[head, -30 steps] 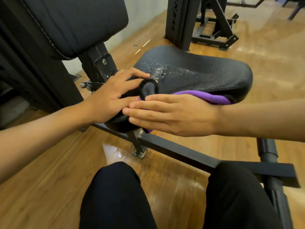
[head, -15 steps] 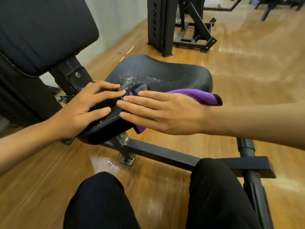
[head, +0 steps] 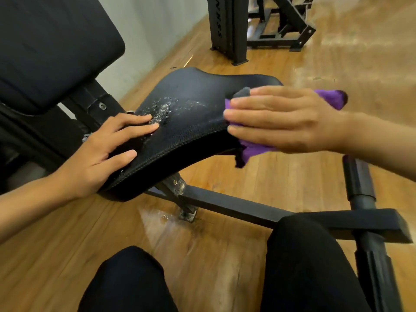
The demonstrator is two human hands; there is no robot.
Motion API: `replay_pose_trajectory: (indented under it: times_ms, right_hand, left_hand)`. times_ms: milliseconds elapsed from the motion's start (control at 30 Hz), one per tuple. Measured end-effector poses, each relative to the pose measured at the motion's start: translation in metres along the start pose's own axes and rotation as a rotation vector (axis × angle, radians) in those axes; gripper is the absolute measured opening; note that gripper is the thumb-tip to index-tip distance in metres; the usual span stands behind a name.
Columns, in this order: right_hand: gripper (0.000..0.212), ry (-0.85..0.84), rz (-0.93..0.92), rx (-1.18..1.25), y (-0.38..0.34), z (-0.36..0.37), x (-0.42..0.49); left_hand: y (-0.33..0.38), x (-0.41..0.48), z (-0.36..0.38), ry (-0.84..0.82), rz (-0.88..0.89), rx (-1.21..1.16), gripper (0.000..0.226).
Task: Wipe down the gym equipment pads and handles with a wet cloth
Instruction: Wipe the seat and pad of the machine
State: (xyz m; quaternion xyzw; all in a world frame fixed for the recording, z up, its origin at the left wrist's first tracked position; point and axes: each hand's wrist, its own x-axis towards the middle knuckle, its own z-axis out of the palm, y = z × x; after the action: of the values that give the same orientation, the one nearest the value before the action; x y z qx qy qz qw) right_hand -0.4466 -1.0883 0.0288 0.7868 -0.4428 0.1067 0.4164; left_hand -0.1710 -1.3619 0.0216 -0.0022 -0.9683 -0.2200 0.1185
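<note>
Our right hand point(head: 283, 119), fingers flat, presses purple cloth point(head: 252, 149) onto seat pad point(head: 193, 95); left hand point(head: 105, 154), fingers flat, steadies pad's near edge.

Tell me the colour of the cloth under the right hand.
Purple cloth, seen in the head view.

Purple cloth point(head: 331, 99), black seat pad point(head: 198, 102)

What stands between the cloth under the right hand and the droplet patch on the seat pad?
Nothing visible. Bare seat pad lies between the purple cloth under the right hand and the droplet patch. The left hand rests on the pad beyond it, fingertips touching the patch's far edge.
</note>
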Motion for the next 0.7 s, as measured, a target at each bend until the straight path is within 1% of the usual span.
replay_pose_trajectory:
  times_ms: [67, 100, 133, 167, 233, 267, 300, 333, 400, 433, 467, 533, 567, 667, 700]
  right_hand:
    - [0.044, -0.001, 0.182, 0.136, 0.018, -0.007, -0.017]
    - [0.045, 0.019, 0.282, 0.209, 0.011, -0.005, -0.016]
    - [0.044, 0.049, 0.343, 0.211, -0.004, 0.002, -0.009]
    - [0.042, 0.082, 0.354, 0.163, -0.020, 0.013, 0.001]
    - [0.037, 0.118, 0.250, 0.078, -0.034, 0.023, 0.015]
    - [0.037, 0.126, 0.195, 0.053, -0.030, 0.021, 0.014]
    - [0.038, 0.141, 0.179, 0.040, -0.021, 0.018, 0.008]
    - [0.039, 0.164, 0.210, 0.053, -0.011, 0.015, 0.000]
    - [0.043, 0.179, 0.341, 0.192, 0.001, 0.009, -0.009]
    - [0.043, 0.191, 0.368, 0.211, -0.004, 0.009, -0.006]
    - [0.039, 0.185, 0.360, 0.161, -0.012, 0.011, 0.001]
    - [0.033, 0.146, 0.316, 0.022, -0.029, 0.017, 0.017]
    - [0.034, 0.122, 0.298, -0.029, -0.035, 0.018, 0.025]
    - [0.044, 0.000, 0.239, -0.086, -0.038, 0.014, 0.035]
    - [0.051, -0.091, 0.199, -0.085, -0.038, 0.009, 0.035]
  left_hand:
    - [0.000, -0.001, 0.001, 0.005, -0.007, 0.006, 0.053]
    - [0.001, -0.001, 0.002, 0.012, -0.007, 0.008, 0.053]
    - [0.002, -0.002, 0.002, 0.017, -0.005, 0.017, 0.053]
    - [0.002, -0.002, 0.001, 0.018, -0.004, 0.029, 0.053]
    - [0.004, -0.001, -0.001, 0.004, -0.011, 0.035, 0.054]
    - [0.005, 0.000, -0.001, -0.007, -0.012, 0.032, 0.054]
    - [0.005, 0.001, 0.000, -0.019, -0.013, 0.027, 0.054]
    - [0.005, 0.002, 0.000, -0.024, -0.016, 0.024, 0.054]
    - [0.005, 0.002, -0.001, -0.019, -0.019, 0.026, 0.053]
    - [0.006, 0.002, 0.000, -0.014, -0.017, 0.032, 0.053]
    - [0.007, 0.002, 0.000, -0.013, -0.016, 0.043, 0.053]
    - [0.007, 0.006, 0.000, -0.024, -0.017, 0.055, 0.053]
    - [0.007, 0.007, 0.000, -0.027, -0.021, 0.053, 0.053]
    - [0.006, 0.007, -0.001, -0.027, -0.032, 0.048, 0.054]
    - [0.006, 0.005, -0.001, -0.024, -0.033, 0.046, 0.054]
